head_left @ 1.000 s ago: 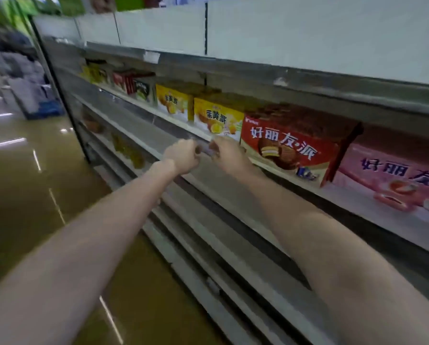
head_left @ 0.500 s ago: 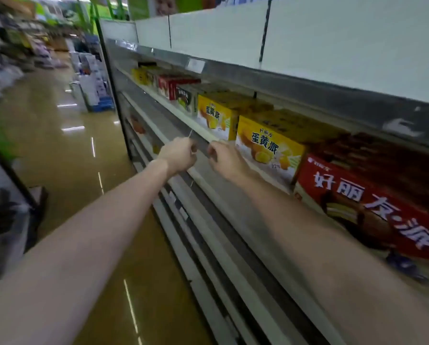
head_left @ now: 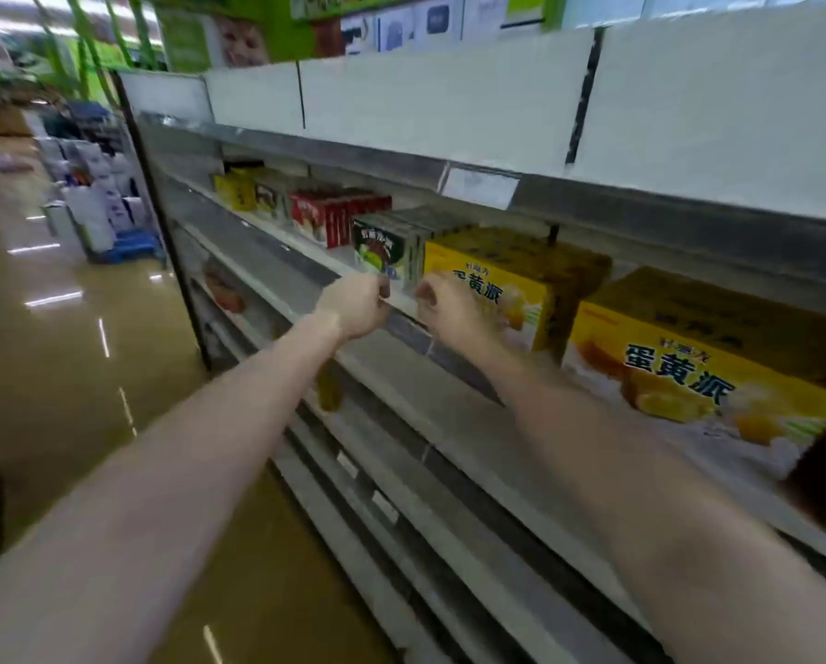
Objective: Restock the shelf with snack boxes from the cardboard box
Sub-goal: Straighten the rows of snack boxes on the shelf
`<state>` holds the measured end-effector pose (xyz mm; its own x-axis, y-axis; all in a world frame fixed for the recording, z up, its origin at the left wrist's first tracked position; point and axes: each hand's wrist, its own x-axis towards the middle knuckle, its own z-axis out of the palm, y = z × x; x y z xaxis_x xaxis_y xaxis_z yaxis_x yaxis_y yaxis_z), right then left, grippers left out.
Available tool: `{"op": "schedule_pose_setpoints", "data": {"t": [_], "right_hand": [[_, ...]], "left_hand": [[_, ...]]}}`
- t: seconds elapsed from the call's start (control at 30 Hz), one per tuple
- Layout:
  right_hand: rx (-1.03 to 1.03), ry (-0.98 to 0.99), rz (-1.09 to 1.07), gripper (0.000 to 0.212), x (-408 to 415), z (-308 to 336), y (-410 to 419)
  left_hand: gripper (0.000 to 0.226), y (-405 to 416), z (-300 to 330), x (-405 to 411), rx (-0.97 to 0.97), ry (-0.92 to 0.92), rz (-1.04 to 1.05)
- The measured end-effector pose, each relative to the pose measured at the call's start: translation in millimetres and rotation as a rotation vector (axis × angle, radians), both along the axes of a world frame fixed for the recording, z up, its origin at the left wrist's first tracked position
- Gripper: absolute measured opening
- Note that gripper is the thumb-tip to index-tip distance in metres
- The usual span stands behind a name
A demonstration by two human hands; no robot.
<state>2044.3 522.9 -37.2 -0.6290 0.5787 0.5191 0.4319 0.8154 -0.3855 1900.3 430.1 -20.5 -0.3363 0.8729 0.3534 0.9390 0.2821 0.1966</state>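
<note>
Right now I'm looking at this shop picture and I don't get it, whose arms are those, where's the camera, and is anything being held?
There is no machine here. The arms belong to a person wearing a wide-angle camera on the head, so you see what they see, looking forward and down along a shop aisle. The left hand and the right hand reach out together to the front edge of a shelf, fingers curled. They seem to pinch something small between them there, but blur hides what. On that shelf stand snack boxes: two yellow boxes nearest, then a green box, red boxes and more yellow ones further along. No cardboard box shows in this view.
</note>
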Motion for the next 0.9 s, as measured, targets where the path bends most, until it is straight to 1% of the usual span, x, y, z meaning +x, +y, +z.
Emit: {"op": "schedule_pose_setpoints", "data": {"t": [0.07, 0.13, 0.2, 0.3, 0.4, 0.53, 0.6, 0.7, 0.77, 0.9], "right_hand": [[0.026, 0.017, -0.031, 0.013, -27, 6, 11], [0.035, -0.014, -0.054, 0.011, -50, 11, 22], [0.011, -0.031, -0.079, 0.013, -70, 13, 37], [-0.034, 0.010, -0.084, 0.015, -99, 8, 54], [0.016, -0.003, -0.068, 0.013, -130, 7, 60], [0.053, 0.013, -0.099, 0.012, -164, 5, 62], [0.046, 0.003, -0.132, 0.013, -180, 4, 64], [0.029, 0.044, -0.249, 0.016, -202, 6, 68], [0.032, 0.060, -0.360, 0.020, -214, 4, 68], [0.026, -0.003, -0.566, 0.030, -231, 1, 59]], "left_hand": [[0.025, 16, 6, -32, -0.014, 0.011, -0.031], [0.027, 34, 10, -59, -0.005, 0.020, -0.058], [0.027, 53, 12, -78, 0.009, 0.006, -0.080], [0.025, 79, 12, -105, 0.042, -0.011, -0.090], [0.022, 97, 13, -135, 0.087, -0.016, -0.099], [0.010, 113, 13, -174, 0.069, -0.026, -0.185], [0.010, 123, 11, -193, 0.080, -0.020, -0.254], [0.011, 139, 9, -222, 0.089, 0.026, -0.370], [0.017, 147, 9, -237, 0.090, 0.047, -0.453], [0.019, 155, 7, -261, 0.061, 0.091, -0.652]]}}
